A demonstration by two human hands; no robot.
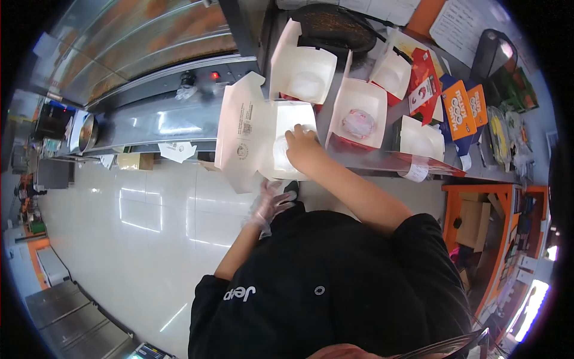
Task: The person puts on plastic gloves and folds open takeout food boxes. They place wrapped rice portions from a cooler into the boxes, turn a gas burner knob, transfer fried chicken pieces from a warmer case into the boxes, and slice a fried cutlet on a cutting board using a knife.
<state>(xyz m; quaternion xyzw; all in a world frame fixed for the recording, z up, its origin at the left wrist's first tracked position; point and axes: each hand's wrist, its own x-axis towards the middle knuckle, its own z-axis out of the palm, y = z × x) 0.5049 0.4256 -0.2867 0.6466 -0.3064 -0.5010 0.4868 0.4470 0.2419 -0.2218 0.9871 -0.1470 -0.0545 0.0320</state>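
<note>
My right hand (304, 148), bare, reaches into an open white takeaway box (246, 134) at the near edge of the metal counter. Its fingers are bent down beside a round white item (280, 152) in the box; what they grip, if anything, is hidden. Below the box, my left hand (268, 204) wears a clear plastic glove, fingers apart and holding nothing. Just behind stands another open box (287, 69) with a pale round item inside. To the right, an open box (372, 102) contains a plastic-wrapped round item (358, 123) with pinkish marks.
More open boxes (423, 136) stand along the counter at right, near orange printed cartons (458, 110). A dark pan (335, 30) lies at the back. A glass-fronted display case (137, 42) stands at upper left. An orange shelf unit (505, 197) is at right.
</note>
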